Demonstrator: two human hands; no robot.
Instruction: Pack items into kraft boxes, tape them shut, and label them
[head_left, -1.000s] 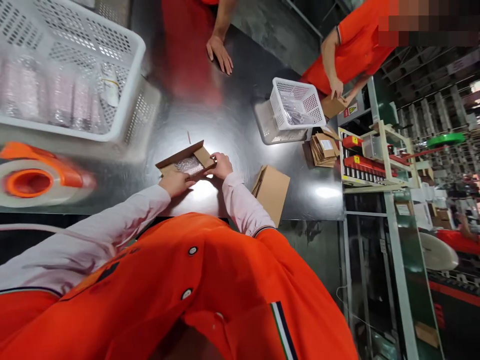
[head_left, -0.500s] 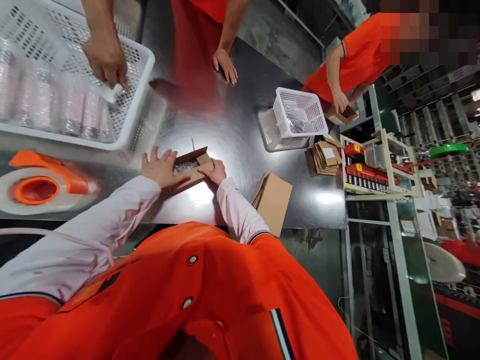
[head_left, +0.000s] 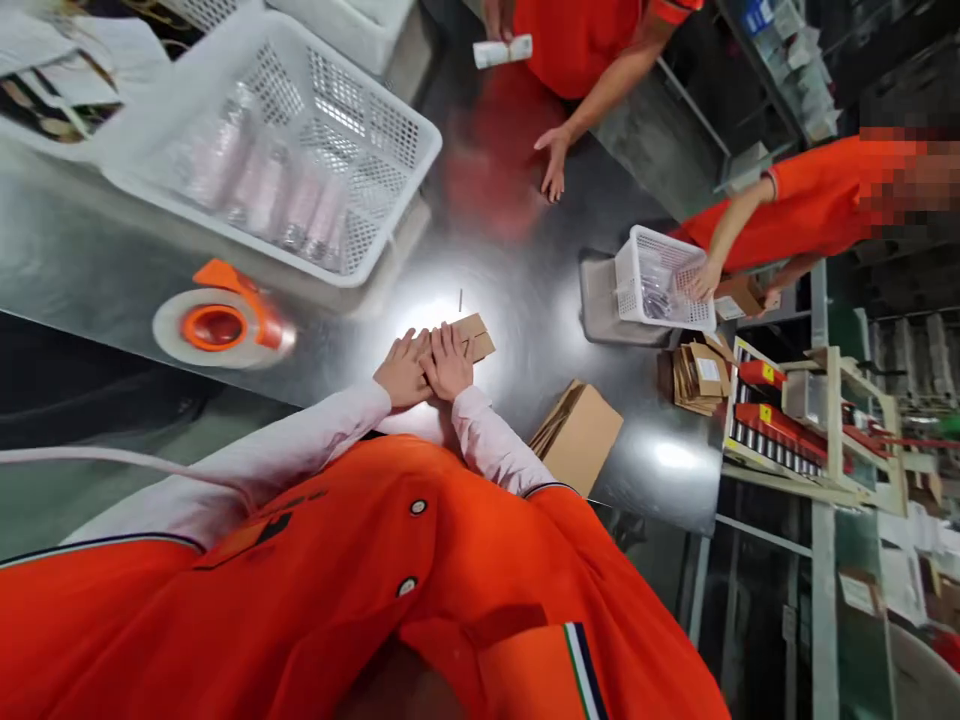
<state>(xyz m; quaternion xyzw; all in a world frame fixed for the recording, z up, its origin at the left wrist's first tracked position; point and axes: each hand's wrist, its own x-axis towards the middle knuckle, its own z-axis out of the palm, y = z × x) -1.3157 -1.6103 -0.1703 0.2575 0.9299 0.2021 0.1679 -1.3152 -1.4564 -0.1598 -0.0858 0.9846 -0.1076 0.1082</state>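
A small brown cardboard box (head_left: 478,338) lies on the metal table with its flaps folded down over the top. My left hand (head_left: 403,370) rests flat across its left part, fingers stretched out. Beside it, touching, my right hand (head_left: 448,362) presses on the box's middle with fingers extended. Most of the box is hidden under both hands, and its contents no longer show. To the left stands an orange tape dispenser (head_left: 217,328) with a wide roll of clear tape.
A white basket (head_left: 375,255) holds several bubble-wrapped items. Flat cardboard boxes (head_left: 585,430) lie at the table's right front edge. Co-workers stand across the table, one holding a white roll (head_left: 502,51). A smaller white basket (head_left: 637,290) and more folded cardboard (head_left: 697,375) sit farther right.
The box was open with bubble wrap showing; its flaps are now down. My right hand has moved from its right end onto the top. A co-worker lifted a white roll from the basket.
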